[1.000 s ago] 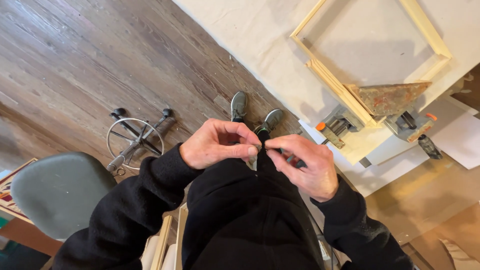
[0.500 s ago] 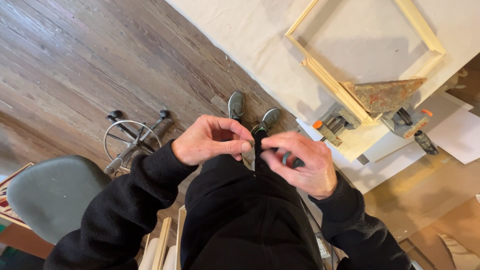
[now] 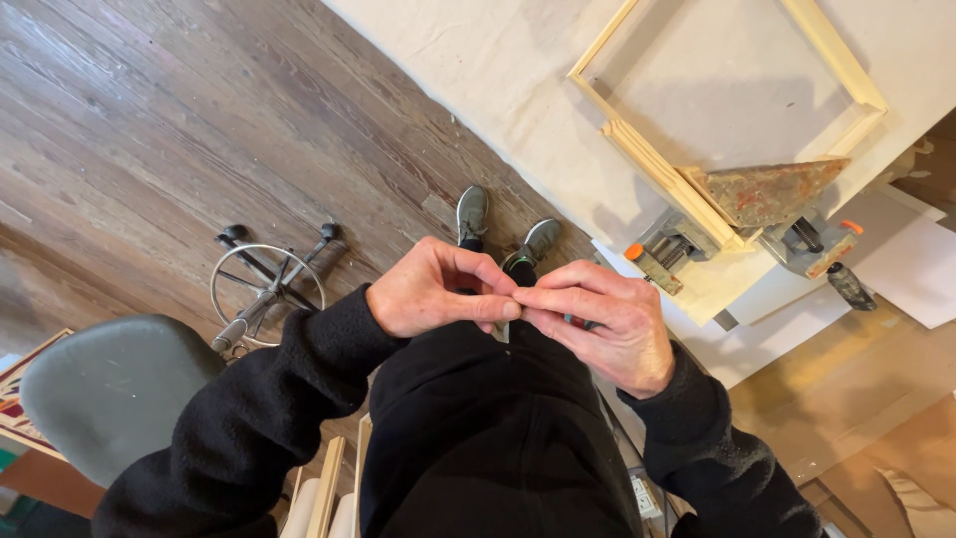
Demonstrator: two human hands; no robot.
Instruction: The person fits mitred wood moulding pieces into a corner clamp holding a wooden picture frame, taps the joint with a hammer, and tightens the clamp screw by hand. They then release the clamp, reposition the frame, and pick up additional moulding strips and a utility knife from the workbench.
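The left hand [image 3: 438,289] and right hand [image 3: 602,324] meet fingertip to fingertip at frame centre, both curled narrow around something too small and hidden to identify. At two o'clock a wooden frame [image 3: 637,149] lies on the white table [image 3: 498,70], clamped by an orange-tipped clamp [image 3: 652,261]; a grey stool [image 3: 110,394] sits at eight o'clock.

workshop | wooden frame [image 3: 727,100] clamped by orange-tipped clamps [image 3: 657,261] on cloth-covered bench [image 3: 498,70]
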